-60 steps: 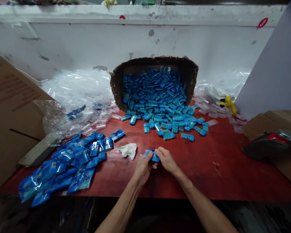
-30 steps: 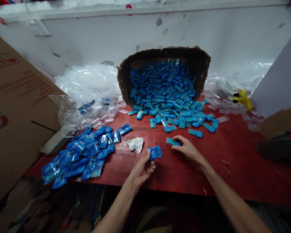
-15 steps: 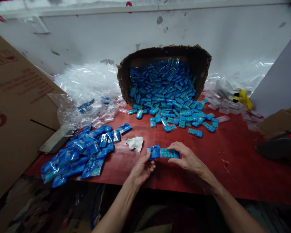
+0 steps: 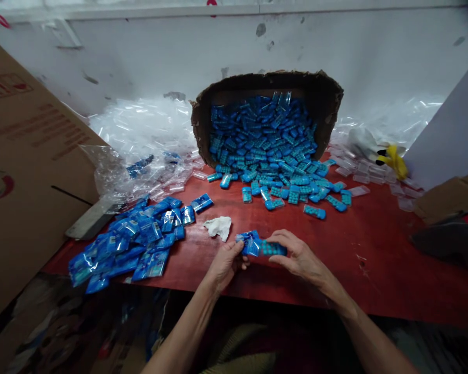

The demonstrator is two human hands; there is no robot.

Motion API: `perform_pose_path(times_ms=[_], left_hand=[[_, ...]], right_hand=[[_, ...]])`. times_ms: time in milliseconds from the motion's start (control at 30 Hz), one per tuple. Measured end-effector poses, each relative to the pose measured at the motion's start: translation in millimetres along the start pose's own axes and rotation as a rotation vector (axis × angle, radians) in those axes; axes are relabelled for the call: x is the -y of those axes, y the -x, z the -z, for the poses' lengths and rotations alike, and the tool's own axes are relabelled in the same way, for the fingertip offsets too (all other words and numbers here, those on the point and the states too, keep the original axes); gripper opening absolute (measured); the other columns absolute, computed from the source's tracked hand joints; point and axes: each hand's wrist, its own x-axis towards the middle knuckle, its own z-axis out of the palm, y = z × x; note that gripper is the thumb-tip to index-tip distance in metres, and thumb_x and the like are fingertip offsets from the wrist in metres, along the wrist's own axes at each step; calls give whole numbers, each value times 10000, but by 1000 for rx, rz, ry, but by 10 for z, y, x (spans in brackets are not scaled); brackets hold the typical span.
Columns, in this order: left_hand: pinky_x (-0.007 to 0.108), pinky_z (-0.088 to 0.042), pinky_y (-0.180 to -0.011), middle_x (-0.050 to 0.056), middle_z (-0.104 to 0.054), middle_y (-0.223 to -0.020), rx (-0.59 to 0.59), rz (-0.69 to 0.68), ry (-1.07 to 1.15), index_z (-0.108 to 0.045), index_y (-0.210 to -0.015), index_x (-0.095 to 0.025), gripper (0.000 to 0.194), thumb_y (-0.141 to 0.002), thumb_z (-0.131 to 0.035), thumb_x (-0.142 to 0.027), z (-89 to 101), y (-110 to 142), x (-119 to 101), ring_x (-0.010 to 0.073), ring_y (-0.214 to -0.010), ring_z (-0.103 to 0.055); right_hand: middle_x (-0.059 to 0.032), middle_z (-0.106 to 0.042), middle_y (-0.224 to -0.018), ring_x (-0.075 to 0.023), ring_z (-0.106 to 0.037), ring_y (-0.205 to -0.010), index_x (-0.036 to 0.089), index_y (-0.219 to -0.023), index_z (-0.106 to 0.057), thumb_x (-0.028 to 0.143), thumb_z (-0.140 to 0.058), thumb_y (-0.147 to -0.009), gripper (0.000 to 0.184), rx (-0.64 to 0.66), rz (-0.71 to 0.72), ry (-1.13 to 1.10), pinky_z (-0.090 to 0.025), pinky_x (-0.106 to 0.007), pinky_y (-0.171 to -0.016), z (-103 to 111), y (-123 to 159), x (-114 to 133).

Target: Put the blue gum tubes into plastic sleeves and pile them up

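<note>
Near the table's front edge, my left hand (image 4: 226, 264) pinches a blue printed plastic packet (image 4: 249, 242) between thumb and fingers. My right hand (image 4: 296, 254) grips a small clear case with a blue end, filled with turquoise balls (image 4: 270, 248). The left end of the case meets the packet and seems to lie partly inside it; how deep, I cannot tell. Just behind my left hand lies a crumpled white cloth or tissue (image 4: 218, 227). Many like cases (image 4: 292, 182) spill from a tipped cardboard box (image 4: 200, 122). Filled blue packets (image 4: 140, 236) are heaped on the left.
A large carton (image 4: 31, 156) stands at the left edge. Clear plastic bags (image 4: 140, 124) with clear pieces lie behind the packets. More clear pieces (image 4: 368, 169) and a yellow object (image 4: 394, 162) are at the right, near a dark object (image 4: 444, 234). The red table (image 4: 359, 228) ends before me.
The packet now covers more of the ball-filled case than before, and the two hands are slightly closer together. The whole view has shifted a little.
</note>
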Motion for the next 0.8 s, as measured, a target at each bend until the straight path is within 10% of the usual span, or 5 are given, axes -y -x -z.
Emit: perform_pose_path(times_ms=[467,667,800], left_hand=[[240,-477,-558,22,-635,-714,-157,-26,208,-565,-837,-144,283,-610,-681,-265,-223,61,137,116,-583,-583],[222,-474,-531,48,-647,-749,-19,186,174,-578,-857,-132,217,-668,-633,-223,-69,78,27,135,-617,-608],[206,-440,-489,51,-641,-719,155,196,135,-568,-922,-141,251,-687,-614,-215,26,86,-11,130,-579,-593]], right_hand=[[-114,-485,-1092,-229,-474,-1035,203,-1152,-477,211,-464,-798,354,-315,-64,86,-429,-372,-857,-655,168,42],[-68,-473,-1156,-184,-440,-1085,237,-1142,-497,194,-441,-816,333,-113,-118,-419,-345,-351,-943,-418,122,117],[-46,-443,-1128,-149,-531,-870,289,-1220,-382,216,-601,-698,570,87,-280,-953,-469,-281,-696,-287,90,-3]])
